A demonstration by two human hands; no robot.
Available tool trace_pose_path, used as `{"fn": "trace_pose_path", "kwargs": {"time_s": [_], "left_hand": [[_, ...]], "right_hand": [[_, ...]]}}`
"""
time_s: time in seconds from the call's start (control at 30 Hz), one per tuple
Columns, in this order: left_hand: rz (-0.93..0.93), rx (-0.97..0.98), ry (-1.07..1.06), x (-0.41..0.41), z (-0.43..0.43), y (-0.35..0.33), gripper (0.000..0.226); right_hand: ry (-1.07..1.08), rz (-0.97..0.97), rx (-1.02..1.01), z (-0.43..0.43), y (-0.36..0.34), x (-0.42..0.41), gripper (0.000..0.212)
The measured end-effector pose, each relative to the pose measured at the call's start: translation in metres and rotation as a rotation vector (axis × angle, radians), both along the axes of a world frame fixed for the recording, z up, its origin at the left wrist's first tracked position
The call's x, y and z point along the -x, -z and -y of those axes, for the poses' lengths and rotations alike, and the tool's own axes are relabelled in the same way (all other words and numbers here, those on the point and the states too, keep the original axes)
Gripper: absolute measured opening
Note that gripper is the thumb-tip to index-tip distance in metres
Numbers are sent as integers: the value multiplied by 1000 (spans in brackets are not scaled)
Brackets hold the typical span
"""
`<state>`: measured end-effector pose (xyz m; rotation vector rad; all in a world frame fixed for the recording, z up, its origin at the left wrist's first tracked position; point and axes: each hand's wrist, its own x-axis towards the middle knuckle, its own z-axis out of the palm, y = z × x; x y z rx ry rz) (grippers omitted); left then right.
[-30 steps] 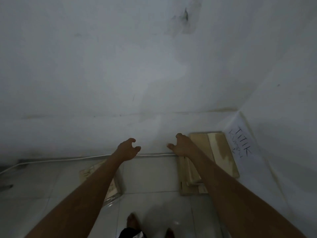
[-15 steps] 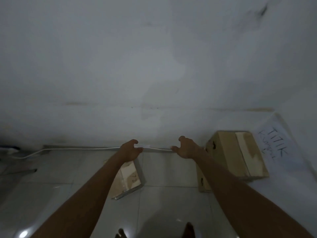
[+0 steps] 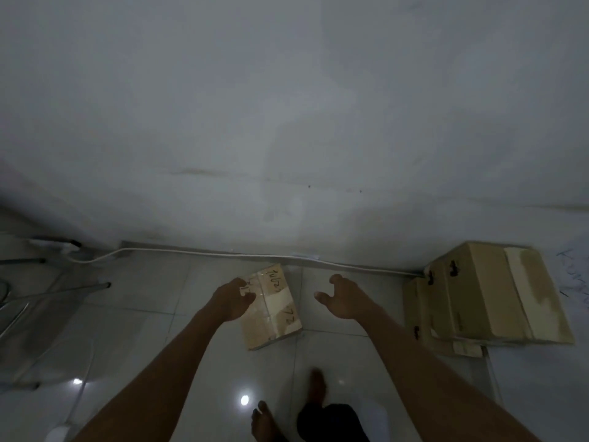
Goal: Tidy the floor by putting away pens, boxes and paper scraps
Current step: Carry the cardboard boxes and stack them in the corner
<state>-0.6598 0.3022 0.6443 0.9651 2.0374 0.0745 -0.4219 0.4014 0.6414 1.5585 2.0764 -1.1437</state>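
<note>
We judge the tidying barely begun: our left hand (image 3: 234, 302) overlaps the small box (image 3: 276, 309), grip unclear; our right hand (image 3: 343, 299) hangs open beside it; larger boxes (image 3: 487, 295) lie on the floor (image 3: 153, 291).

A small box (image 3: 274, 309) is set on the floor (image 3: 153, 317) near the foot of the wall (image 3: 287, 122), along which a cable (image 3: 191, 252) is run. Well to its right, a stack of larger boxes (image 3: 487, 298) is placed against the same wall, with a sheet of paper (image 3: 573, 275) beyond it. The left hand (image 3: 231, 301) is seen over the small box's left edge, and the right hand (image 3: 339, 298) just to the right of it. Metal legs (image 3: 47, 295) are found at the far left.
</note>
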Motion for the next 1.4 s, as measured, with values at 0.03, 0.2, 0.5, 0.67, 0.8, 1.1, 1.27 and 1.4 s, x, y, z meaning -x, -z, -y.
{"fn": "trace_pose_path", "kwargs": {"time_s": [0.03,0.2,0.5,0.67,0.8,1.1,1.27,1.4], "left_hand": [[5,18,-4,1,2,5,53],[49,97,-98,13,6,49,56],[133,258,-143,44,11,160,58],[133,244,-151,73,-1,229,57],[138,219,-221,93,-8,300,56],[217,239,-489,106,-12,457,73],[279,261,-667,108,-12,532,87],[325,259,-753,106,-9,571,92]], "right_hand": [[-3,-12,1,-4,6,5,72],[-11,1,71,-22,55,30,67],[69,27,237,-13,169,56,70],[190,5,254,-21,243,81,73],[284,10,224,-31,316,93,73],[379,4,208,-44,476,106,87],[432,-31,213,-48,549,117,88],[503,-39,245,-48,592,123,82]]}}
